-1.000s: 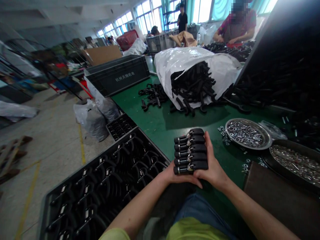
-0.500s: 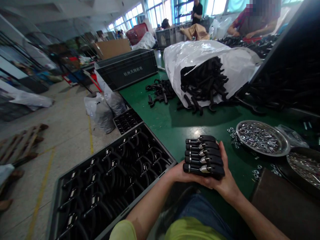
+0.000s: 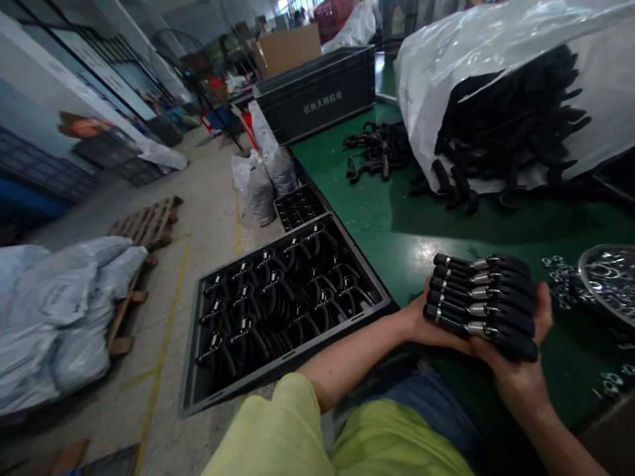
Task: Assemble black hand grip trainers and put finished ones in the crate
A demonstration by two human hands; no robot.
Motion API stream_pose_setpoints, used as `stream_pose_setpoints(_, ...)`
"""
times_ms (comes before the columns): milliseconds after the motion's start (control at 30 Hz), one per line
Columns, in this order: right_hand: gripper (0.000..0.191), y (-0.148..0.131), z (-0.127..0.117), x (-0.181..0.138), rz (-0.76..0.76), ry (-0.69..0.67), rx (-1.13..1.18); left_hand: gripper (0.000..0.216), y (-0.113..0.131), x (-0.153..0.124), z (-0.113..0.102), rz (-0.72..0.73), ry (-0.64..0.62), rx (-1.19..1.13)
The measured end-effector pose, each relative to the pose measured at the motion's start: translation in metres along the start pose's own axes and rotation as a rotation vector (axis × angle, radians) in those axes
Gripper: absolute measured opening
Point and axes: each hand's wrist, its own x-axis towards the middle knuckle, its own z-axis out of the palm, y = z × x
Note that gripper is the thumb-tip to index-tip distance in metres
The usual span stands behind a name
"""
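Observation:
A row of several black curved parts point(image 3: 481, 305), each with a silver spring and a thin black rod end, sits between my two hands above the green table. My left hand point(image 3: 421, 324) supports the rod ends from below and the left side. My right hand point(image 3: 520, 377) wraps the thick ends from the right and underneath, its fingers partly hidden. To the left, a grey crate point(image 3: 292, 355) holds rows of similar black parts with shiny metal pieces.
On the green table point(image 3: 362, 211), black hooked parts point(image 3: 381, 149) lie beside a white bag point(image 3: 461, 46) of more. At right are loose nuts point(image 3: 560, 277) and a metal dish point(image 3: 588, 264). A lettered crate point(image 3: 317, 106) stands behind; sacks point(image 3: 64, 291) lie on a floor pallet.
The view has swung left, so the crate and floor show more and the dish is partly out of frame. Both hands still hold the row of black parts, now slightly tilted.

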Motion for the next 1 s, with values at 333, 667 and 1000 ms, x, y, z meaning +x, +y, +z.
stream_pose_setpoints(333, 0.089, -0.055, 0.045, -0.002, -0.178, -0.615, 0.064, 0.046, 0.052, -0.156, -0.027, -0.214, 0.829, -0.271)
stream_pose_setpoints(667, 0.081, -0.002, 0.052, 0.001, -0.081, -0.638, -0.111, 0.041, 0.021, -0.273, -0.069, -0.632, 1.355, -0.857)
stream_pose_setpoints(1000, 0.079, -0.003, 0.05, 0.001, -0.03, -0.616, -0.075, 0.056, 0.0, -0.284, -0.124, -0.956, 1.1, -0.84)
